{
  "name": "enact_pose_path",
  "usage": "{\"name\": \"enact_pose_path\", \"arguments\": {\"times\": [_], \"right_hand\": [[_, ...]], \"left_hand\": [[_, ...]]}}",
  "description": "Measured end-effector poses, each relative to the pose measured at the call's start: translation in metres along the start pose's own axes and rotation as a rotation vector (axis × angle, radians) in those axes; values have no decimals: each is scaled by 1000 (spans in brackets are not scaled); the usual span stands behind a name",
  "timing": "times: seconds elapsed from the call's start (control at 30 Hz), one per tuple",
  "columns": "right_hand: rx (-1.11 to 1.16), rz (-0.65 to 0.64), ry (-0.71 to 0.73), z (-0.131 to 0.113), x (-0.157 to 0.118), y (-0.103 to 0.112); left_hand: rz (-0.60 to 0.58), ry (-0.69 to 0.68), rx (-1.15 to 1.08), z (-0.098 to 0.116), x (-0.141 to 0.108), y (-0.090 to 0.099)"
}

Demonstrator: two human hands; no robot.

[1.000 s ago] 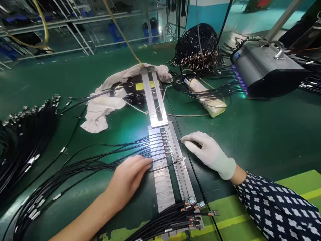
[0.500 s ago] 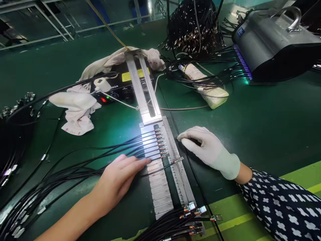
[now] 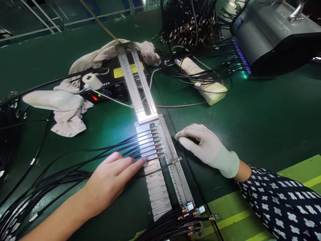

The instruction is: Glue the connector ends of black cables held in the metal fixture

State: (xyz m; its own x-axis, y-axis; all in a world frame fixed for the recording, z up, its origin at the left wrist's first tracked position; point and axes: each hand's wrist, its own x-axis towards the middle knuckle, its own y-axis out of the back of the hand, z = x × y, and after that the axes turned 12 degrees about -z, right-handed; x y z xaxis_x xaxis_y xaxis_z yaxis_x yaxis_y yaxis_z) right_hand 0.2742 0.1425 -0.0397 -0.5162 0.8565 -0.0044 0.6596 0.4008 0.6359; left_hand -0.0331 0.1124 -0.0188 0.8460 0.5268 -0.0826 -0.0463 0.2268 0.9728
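Cables (image 3: 67,176) run off-frame, partly behind left hand (image 3: 112,179), whose grip, like right hand's (image 3: 207,147), I cannot tell

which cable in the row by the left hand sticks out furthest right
The row's lowest cable: its connector overlies the metal rail; the other connectors stop farther left.

Cable workshop, green workbench (image 3: 271,117), bundled black cables (image 3: 162,226), slotted metal jig (image 3: 155,189), dialled control box (image 3: 112,89)
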Motion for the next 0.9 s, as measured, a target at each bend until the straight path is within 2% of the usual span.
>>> {"name": "enact_pose_path", "arguments": {"times": [0.3, 0.4, 0.5, 0.57, 0.73, 0.9], "right_hand": [[21, 4, -14, -1, -1, 0], [17, 3, -13, -1, 0, 0], [14, 1, -14, -1, 0, 0], [13, -1, -15, -1, 0, 0], [4, 1, -20, -1, 0, 0], [3, 0, -6, -1, 1, 0]], "left_hand": [[40, 25, -103, -3, -3, -13], [60, -12, -18, -1, -4, -11], [43, 11, 65, 1, -4, -10], [41, 20, 43, 1, -3, -11], [121, -22, -52, -1, -1, -13], [68, -6, 32, 0, -1, -10]]}}
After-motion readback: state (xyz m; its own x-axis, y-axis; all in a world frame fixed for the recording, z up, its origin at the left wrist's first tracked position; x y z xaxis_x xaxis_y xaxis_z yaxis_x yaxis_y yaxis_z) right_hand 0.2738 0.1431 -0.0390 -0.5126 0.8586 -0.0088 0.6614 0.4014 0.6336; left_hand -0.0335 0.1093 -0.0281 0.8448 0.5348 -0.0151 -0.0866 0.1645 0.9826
